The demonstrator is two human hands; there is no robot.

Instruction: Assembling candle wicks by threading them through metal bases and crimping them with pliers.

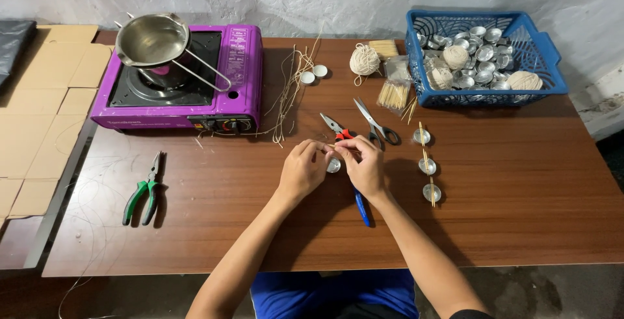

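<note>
Landmark: small round silver metal cup [333, 165] at table centre. Far left of it, green-handled pliers [144, 192]. Left hand [303, 169] touches its left side, right hand [365, 166] its right; both pinch a thin wooden stick [333, 146] just above it. Right: three similar stick-topped cups [427, 166].

stove [179, 78] left, basket [484, 59] right, scissors [376, 122] between

Two pliers [147, 191] — one scissors [375, 122] — four yarn balls [364, 59].
</note>
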